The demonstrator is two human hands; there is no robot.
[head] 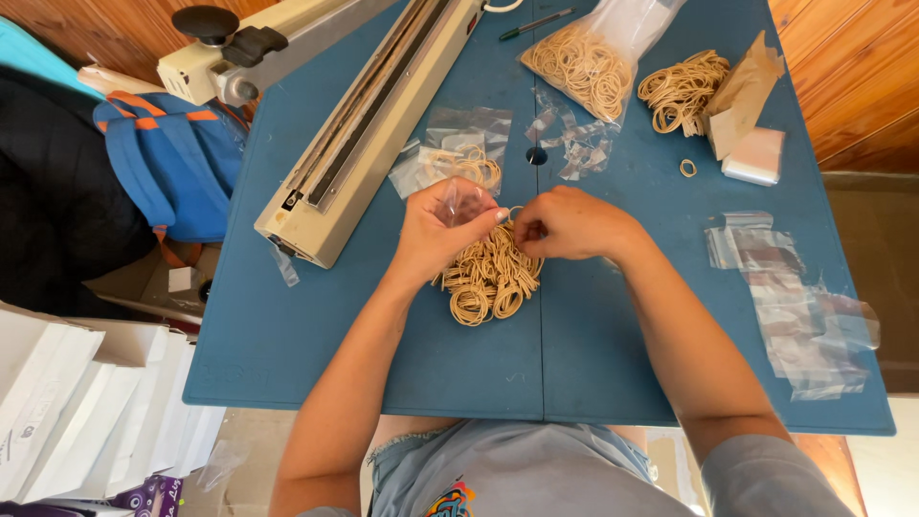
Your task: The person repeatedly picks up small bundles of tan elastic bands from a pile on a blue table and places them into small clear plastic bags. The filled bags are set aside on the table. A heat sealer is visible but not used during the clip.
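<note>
You are working at the blue rectangular table (287, 335) that fills most of the frame. The largest thing on it is the long cream-coloured heat sealer with a black handle knob (354, 115), lying on a slant from the upper middle down toward the left of centre. At the right edge lies a loose spread of clear flat plastic bags (795, 306). At the top, a clear plastic bag full of tan rubber bands (589, 57) sits beside a loose heap of tan rubber bands (682, 88), which touches torn brown cardboard packaging (742, 91).

In the centre of the frame lies the pile of tan rubber bands (490, 273) you are drawing from, directly under both hands. Your left hand (445, 230) holds a small clear plastic bag (461, 199), its fingers curled around the bag's mouth. Your right hand (572, 223) has its fingers pinched narrow on a few bands just beside that mouth.

By the look of it, you are at the filling step: bands going from pile to bag. The next move likely calls for keeping the bag's mouth held open and feeding the pinched bands well inside without snagging the thin plastic.

Just above your hands lie several small filled clear bags (459, 153).
</note>
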